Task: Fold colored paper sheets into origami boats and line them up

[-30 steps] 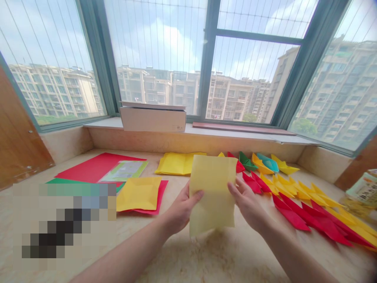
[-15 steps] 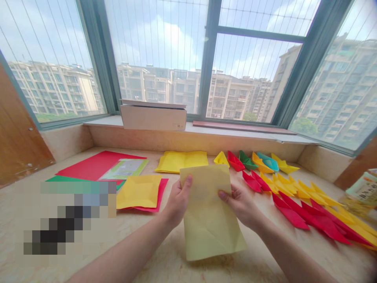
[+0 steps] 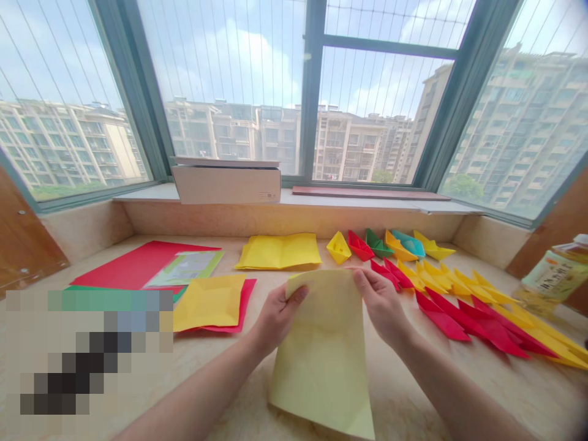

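A pale yellow sheet of paper [image 3: 324, 355] hangs between my hands, its lower edge tilted toward me and faint creases on it. My left hand [image 3: 281, 315] pinches the sheet near its upper left corner, thumb on the front. At the upper right corner, my right hand [image 3: 379, 300] grips it between thumb and fingers. Left of my left hand lie yellow square papers [image 3: 209, 301] over red paper [image 3: 247, 306]. To the right of my right hand are red folded paper pieces [image 3: 441, 312] and yellow folded paper pieces [image 3: 463, 283].
Paper boats [image 3: 361, 245] in several colours stand at the back right. Yellow sheets [image 3: 280, 251] lie at the back middle, red sheets [image 3: 133, 263] at the left. A white box [image 3: 227, 184] sits on the sill, a bottle [image 3: 554, 269] at far right. The lower left is pixelated.
The sheet has swung down and toward me, showing more of its length. My right hand has moved up to its top right corner. The view has turned slightly to the right.
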Demonstrator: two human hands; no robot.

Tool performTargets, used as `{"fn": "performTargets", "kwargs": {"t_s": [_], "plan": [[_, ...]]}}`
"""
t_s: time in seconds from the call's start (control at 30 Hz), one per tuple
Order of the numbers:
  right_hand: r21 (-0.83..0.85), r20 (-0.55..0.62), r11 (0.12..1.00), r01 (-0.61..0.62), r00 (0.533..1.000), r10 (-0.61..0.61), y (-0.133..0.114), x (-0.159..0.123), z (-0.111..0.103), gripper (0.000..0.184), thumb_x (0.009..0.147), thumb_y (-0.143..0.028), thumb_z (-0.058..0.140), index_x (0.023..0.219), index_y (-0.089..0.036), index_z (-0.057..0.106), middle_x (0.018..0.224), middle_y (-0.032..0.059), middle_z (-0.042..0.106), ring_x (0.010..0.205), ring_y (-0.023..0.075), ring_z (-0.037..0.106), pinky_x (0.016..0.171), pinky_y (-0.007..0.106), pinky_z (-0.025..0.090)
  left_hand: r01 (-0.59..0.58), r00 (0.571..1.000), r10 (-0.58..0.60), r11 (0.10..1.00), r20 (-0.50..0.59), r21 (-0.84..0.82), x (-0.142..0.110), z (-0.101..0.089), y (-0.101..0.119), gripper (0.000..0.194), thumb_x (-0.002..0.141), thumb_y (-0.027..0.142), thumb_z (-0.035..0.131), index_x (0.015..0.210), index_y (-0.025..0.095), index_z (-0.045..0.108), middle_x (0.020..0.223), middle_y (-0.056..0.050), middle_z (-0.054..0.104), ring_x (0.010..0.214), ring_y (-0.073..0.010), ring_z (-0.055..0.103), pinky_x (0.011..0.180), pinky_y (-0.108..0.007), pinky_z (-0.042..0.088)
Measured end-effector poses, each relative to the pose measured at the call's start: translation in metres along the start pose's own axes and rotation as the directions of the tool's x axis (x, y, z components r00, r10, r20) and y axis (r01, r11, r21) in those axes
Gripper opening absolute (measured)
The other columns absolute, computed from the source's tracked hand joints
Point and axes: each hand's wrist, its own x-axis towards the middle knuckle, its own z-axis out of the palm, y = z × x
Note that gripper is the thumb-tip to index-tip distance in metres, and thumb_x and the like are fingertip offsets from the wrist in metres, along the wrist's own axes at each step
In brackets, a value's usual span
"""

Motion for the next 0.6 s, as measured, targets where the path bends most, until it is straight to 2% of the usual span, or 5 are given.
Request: {"fn": "performTargets", "kwargs": {"t_s": [0.07, 0.2, 0.4, 0.6], "plan": [[-0.08, -0.047, 0.996, 0.043, 0.998, -0.047, 0.0012, -0.0005, -0.0008, 0.039, 0.085, -0.055, 0.064, 0.099, -0.02, 0.073, 0.092, 0.0072, 0.075, 0.085, 0.0256, 0.069, 0.076, 0.036, 0.056, -0.007, 1.0, 0.007, 1.0, -0.004, 0.022, -0.0011, 0.0002, -0.0019, 0.033, 0.087, 0.044, 0.063, 0.105, 0.018, 0.071, 0.094, -0.006, 0.075, 0.085, -0.0262, 0.07, 0.074, -0.032, 0.056], [-0.18, -0.07, 0.978, 0.101, 0.991, -0.115, 0.0015, -0.0032, 0.001, 0.037, 0.087, -0.054, 0.062, 0.1, -0.021, 0.072, 0.091, 0.0062, 0.074, 0.082, 0.0235, 0.067, 0.07, 0.033, 0.054, -0.025, 0.999, 0.028, 0.998, -0.038, 0.064, -0.002, 0.0008, -0.0007, 0.033, 0.086, 0.044, 0.065, 0.102, 0.015, 0.069, 0.093, -0.007, 0.075, 0.086, -0.0251, 0.069, 0.07, -0.029, 0.055], [-0.057, -0.06, 0.996, 0.067, 0.996, -0.071, 0.0003, -0.0036, 0.001, 0.034, 0.086, -0.051, 0.064, 0.096, -0.02, 0.074, 0.086, 0.0062, 0.075, 0.079, 0.0248, 0.069, 0.069, 0.035, 0.056, 0.018, 1.0, -0.018, 1.0, 0.013, -0.007, -0.0023, 0.0025, 0.0005, 0.037, 0.09, 0.046, 0.059, 0.107, 0.014, 0.067, 0.094, -0.008, 0.075, 0.082, -0.0248, 0.07, 0.076, -0.034, 0.056], [0.031, -0.038, 0.998, 0.051, 0.998, -0.05, 0.0015, -0.0033, 0.0004, 0.033, 0.089, -0.049, 0.061, 0.102, -0.022, 0.073, 0.092, 0.0054, 0.075, 0.084, 0.0239, 0.069, 0.075, 0.035, 0.055, 0.009, 1.0, -0.008, 0.999, 0.016, -0.031, -0.0024, 0.0031, -0.0016, 0.04, 0.089, 0.047, 0.06, 0.109, 0.014, 0.066, 0.096, -0.009, 0.074, 0.085, -0.0249, 0.07, 0.077, -0.034, 0.056]]}}
